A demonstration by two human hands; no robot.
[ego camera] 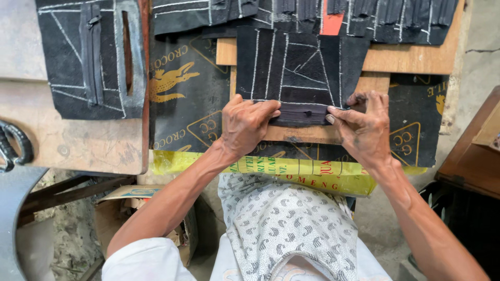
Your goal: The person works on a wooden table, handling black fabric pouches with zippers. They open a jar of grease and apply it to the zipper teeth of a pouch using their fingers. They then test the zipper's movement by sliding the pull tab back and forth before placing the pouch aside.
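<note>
A black fabric panel [299, 65] marked with white chalk lines lies on a wooden board [312, 134]. Along its near edge runs a dark zipper strip [302, 113]. My left hand [245, 125] presses down on the strip's left end with the fingers bent over it. My right hand [364, 127] pinches the strip's right end and the panel's corner between thumb and fingers. Both hands hold the zipper flat against the panel.
Another chalk-marked black panel [88, 57] with a zipper lies at the left on a worn wooden surface. More black pieces [364, 15] pile at the back. Black scissor handles [13, 148] show at the left edge. A cardboard box [122, 208] sits on the floor.
</note>
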